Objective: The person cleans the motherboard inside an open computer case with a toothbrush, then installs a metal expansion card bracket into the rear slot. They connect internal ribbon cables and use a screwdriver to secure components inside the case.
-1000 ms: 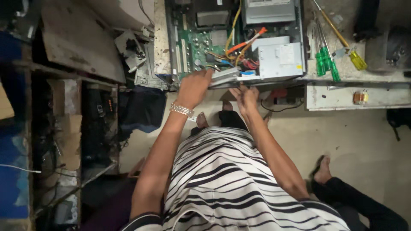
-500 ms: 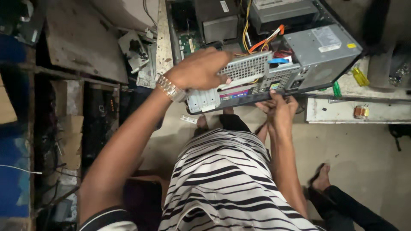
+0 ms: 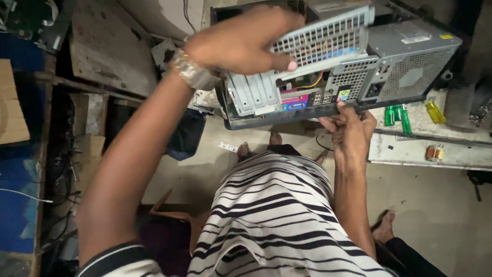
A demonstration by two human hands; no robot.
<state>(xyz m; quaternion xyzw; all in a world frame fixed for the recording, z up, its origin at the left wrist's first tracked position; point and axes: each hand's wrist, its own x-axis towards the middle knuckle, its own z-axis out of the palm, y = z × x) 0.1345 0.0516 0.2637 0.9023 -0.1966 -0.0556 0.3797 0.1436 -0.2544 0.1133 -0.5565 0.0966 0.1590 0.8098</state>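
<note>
Two hands share the load: the left hand (image 3: 241, 41) closes on the perforated metal panel (image 3: 323, 38) above the computer case (image 3: 333, 77), while the right hand (image 3: 351, 134) grips the case's lower edge. Lifting the panel straight, clear of the cables (image 3: 313, 82), seems wisest.
</note>
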